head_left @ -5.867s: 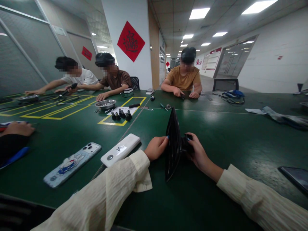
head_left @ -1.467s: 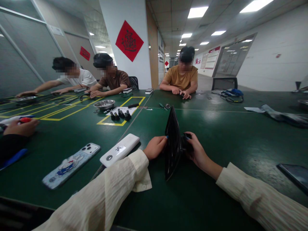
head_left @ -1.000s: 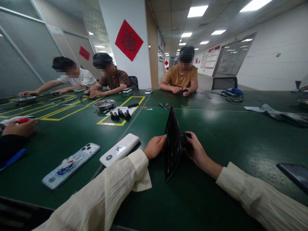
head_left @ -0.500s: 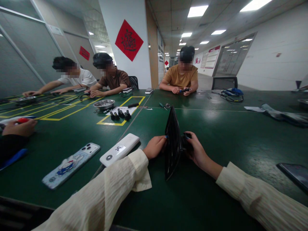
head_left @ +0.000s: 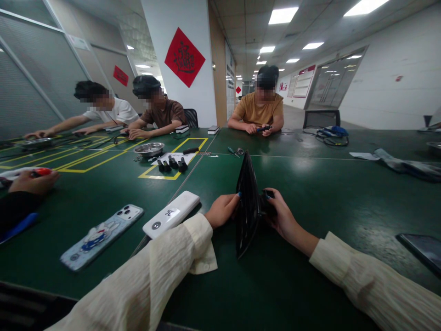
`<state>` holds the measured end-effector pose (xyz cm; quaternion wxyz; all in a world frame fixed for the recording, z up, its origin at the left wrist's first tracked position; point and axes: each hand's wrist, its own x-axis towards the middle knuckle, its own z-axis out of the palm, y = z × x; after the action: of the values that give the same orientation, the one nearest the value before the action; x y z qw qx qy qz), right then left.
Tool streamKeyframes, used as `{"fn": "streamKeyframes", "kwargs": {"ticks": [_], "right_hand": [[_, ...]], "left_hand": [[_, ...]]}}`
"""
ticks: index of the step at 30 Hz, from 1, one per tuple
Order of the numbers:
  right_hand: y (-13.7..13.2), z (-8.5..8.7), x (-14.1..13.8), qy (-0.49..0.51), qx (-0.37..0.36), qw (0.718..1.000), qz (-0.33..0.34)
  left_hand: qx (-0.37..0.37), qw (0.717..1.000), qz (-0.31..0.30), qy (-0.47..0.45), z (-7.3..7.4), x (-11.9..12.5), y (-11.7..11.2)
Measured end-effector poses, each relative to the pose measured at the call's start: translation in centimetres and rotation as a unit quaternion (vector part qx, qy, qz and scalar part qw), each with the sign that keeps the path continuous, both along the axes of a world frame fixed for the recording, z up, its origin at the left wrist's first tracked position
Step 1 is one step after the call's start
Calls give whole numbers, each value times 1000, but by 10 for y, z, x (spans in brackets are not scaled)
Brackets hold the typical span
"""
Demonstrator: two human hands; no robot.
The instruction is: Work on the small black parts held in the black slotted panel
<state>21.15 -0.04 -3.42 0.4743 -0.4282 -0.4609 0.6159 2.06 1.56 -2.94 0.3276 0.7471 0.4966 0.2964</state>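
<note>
A flat black panel (head_left: 246, 202) stands on edge on the green table (head_left: 310, 193), seen almost edge-on. My left hand (head_left: 222, 210) grips its left face with curled fingers. My right hand (head_left: 280, 216) is curled against the right face, closed round a small black part (head_left: 267, 202) there; what that part is I cannot make out. Both forearms in cream sleeves rest on the table.
A white power bank (head_left: 171, 214) and a phone in a cartoon case (head_left: 102, 236) lie to my left, a dark phone (head_left: 422, 252) at far right. Three people work across the table, another person's hand (head_left: 32, 181) at left. Small black parts (head_left: 171, 164) and a metal bowl (head_left: 150, 149) sit beyond.
My hands and the panel have stayed put. The hand at far left has shifted slightly with its red-tipped object, and the person opposite keeps handling a small dark tool.
</note>
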Motion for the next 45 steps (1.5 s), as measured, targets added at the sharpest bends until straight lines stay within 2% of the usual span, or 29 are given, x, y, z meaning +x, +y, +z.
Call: {"fn": "streamKeyframes", "kwargs": {"ticks": [9,16,21,25,36,45], "right_hand": [[4,-4,-1,-2,0,1000,-11],[1,-1,-1,-2,-3,1000,-9],[1,-1,0,1,-8,1000,-2],[0,0,-1,5,-10,1000,-3],[6,-9,0,2,8,1000,-3],[2,-3,-1,10,2,1000,1]], "left_hand": [[63,997,7,31,0,1,1],[52,999,7,13,0,1,1],[-6,999,6,-51,-4,1,2],[-22,997,0,-80,-6,1,3],[14,999,-2,-34,-3,1,2],[2,999,7,-45,0,2,0]]}}
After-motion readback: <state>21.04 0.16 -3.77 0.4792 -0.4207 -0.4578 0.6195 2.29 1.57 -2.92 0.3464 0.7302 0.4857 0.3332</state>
